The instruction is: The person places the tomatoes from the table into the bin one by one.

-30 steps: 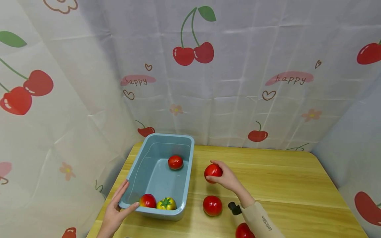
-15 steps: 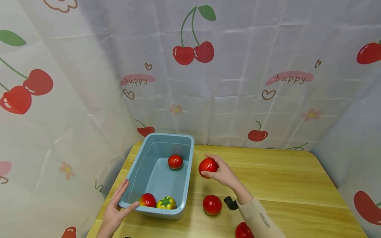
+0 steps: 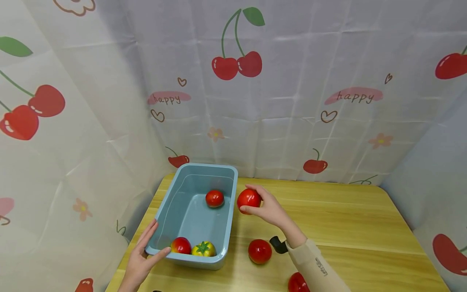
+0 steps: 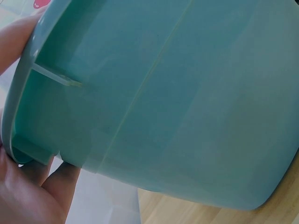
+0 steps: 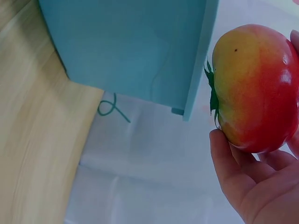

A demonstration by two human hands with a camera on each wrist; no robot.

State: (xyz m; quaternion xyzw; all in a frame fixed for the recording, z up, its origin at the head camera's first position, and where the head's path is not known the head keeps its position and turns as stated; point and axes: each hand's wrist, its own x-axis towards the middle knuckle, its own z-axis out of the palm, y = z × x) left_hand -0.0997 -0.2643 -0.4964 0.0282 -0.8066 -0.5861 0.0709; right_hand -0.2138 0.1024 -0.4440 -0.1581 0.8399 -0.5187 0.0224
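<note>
A red tomato (image 3: 249,201), yellowish around its green leafy top in the right wrist view, is held by my right hand (image 3: 269,207) between thumb and fingers. It is raised above the table, just off the right rim of a blue-grey plastic bin (image 3: 232,211). My left hand (image 3: 140,255) grips the bin's near left corner, fingers along the left rim and thumb over the front edge. From the left wrist, the bin's outer wall (image 4: 168,102) fills most of the view. Inside lie a red tomato (image 3: 215,198), a red-yellow one (image 3: 181,245) and a yellow one with a green top (image 3: 203,249).
Two more red tomatoes lie on the wooden table (image 3: 346,219): one tomato (image 3: 260,251) right of the bin, another tomato (image 3: 298,282) partly behind the right sleeve (image 3: 317,263). A printed curtain (image 3: 277,134) hangs behind the table and along the sides.
My right hand has moved left and away from me with the tomato, up to beside the bin's right rim. The left hand and bin have stayed put.
</note>
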